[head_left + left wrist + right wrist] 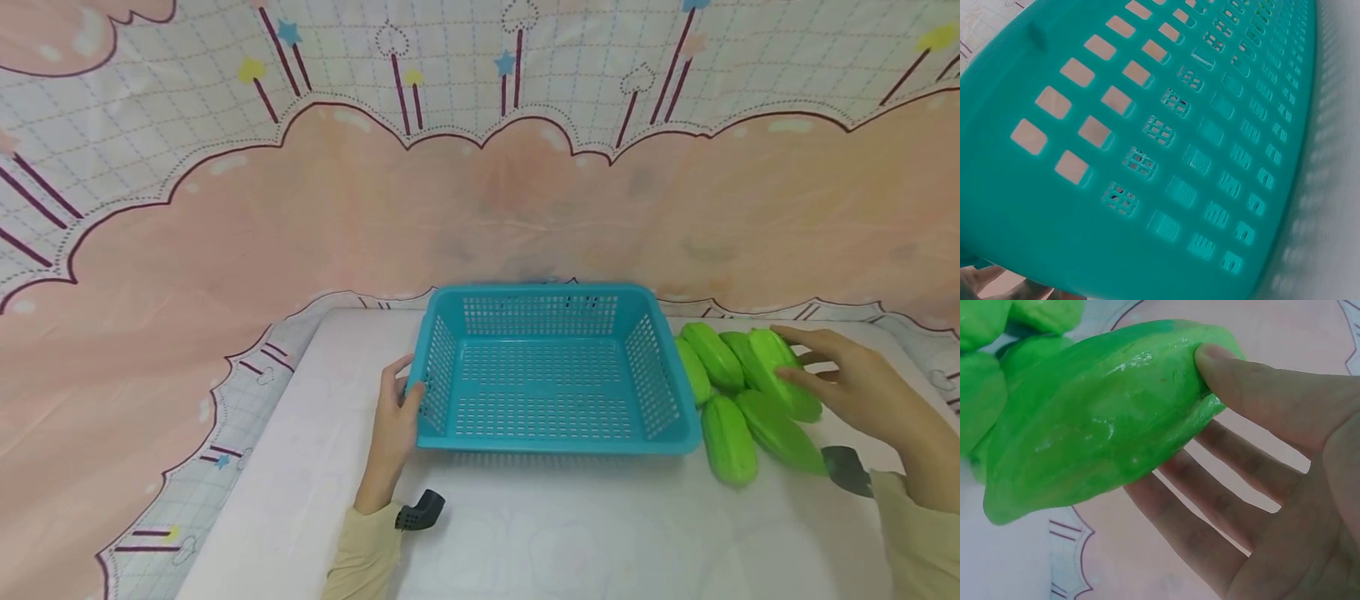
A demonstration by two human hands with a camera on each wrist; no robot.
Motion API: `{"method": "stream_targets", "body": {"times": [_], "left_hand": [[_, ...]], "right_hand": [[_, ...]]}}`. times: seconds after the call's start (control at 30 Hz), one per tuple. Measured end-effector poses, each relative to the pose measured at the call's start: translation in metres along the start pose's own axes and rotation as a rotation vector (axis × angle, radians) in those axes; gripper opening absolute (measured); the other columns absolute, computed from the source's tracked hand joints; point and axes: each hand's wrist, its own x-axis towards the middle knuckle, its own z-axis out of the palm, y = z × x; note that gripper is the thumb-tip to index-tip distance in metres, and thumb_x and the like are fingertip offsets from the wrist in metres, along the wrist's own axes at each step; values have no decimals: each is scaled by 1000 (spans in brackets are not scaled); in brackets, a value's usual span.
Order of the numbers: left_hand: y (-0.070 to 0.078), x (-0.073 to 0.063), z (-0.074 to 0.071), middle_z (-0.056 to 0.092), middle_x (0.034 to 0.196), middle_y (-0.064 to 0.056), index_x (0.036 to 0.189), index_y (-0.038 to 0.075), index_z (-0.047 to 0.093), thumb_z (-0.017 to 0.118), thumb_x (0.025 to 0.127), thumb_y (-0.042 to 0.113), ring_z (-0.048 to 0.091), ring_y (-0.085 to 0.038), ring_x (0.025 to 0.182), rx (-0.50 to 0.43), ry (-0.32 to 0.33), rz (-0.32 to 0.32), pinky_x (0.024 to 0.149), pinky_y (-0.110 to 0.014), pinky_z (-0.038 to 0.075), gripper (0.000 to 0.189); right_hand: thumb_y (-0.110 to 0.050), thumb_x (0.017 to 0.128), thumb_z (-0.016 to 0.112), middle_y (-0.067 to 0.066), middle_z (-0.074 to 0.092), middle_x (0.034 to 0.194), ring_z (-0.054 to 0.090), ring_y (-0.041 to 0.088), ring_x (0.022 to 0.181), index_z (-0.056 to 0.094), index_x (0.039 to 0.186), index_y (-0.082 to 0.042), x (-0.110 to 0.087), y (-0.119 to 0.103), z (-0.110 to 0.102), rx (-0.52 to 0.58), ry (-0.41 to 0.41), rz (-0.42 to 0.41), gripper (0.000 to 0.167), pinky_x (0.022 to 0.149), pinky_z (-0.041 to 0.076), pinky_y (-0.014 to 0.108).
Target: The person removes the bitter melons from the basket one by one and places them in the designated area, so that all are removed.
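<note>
A turquoise plastic basket point(555, 445) with slotted walls and nothing in it stands near the far edge of the table. My left hand point(396, 412) grips its left rim, thumb over the edge and fingers outside; in the left wrist view the basket wall point(1085, 200) hides most of that hand. Right of the basket, my right hand point(851, 375) holds a glossy green ridged fruit point(780, 375), shaped like a star fruit. The right wrist view shows the thumb on top of this fruit point(1104, 419) and the fingers along its underside.
Several similar green fruits lie in a cluster right of the basket, one point(731, 442) near its front right corner and another point(783, 433) below the held one. The white table point(525, 533) meets a patterned cloth point(495, 217) behind.
</note>
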Motion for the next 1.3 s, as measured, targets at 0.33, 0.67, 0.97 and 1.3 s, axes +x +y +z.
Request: {"method": "stream_targets", "body": {"times": [0.33, 0.67, 0.97, 1.3], "left_hand": [[1, -3, -1, 54, 135, -23, 152, 13, 30, 40, 105, 15, 58, -37, 119, 1, 2, -9, 97, -53, 46, 48], [1, -3, -1, 54, 135, -23, 152, 13, 30, 39, 105, 14, 58, -36, 119, -4, 3, -12, 97, -51, 45, 48], [2, -2, 0, 55, 134, -22, 152, 14, 30, 40, 105, 15, 57, -36, 117, -9, -2, -12, 97, -49, 44, 48], [3, -2, 0, 55, 133, -23, 152, 12, 31, 40, 104, 14, 58, -36, 117, -9, 5, -9, 96, -50, 45, 48]], "right_hand": [[-2, 90, 70, 11, 56, 135, 44, -25, 89, 50, 139, 7, -5, 12, 0, -41, -33, 46, 53, 68, 41, 2], [-5, 91, 70, 38, 51, 128, 60, 51, 92, 48, 138, 10, -11, 27, 1, -117, -62, 99, 54, 66, 56, 43], [-7, 93, 67, 43, 48, 128, 58, 61, 96, 46, 137, 12, -17, 40, 2, -116, -103, 122, 52, 66, 51, 60], [-5, 92, 68, 44, 48, 127, 59, 60, 94, 48, 134, 13, -25, 49, 4, -130, -127, 149, 50, 67, 49, 65]]}}
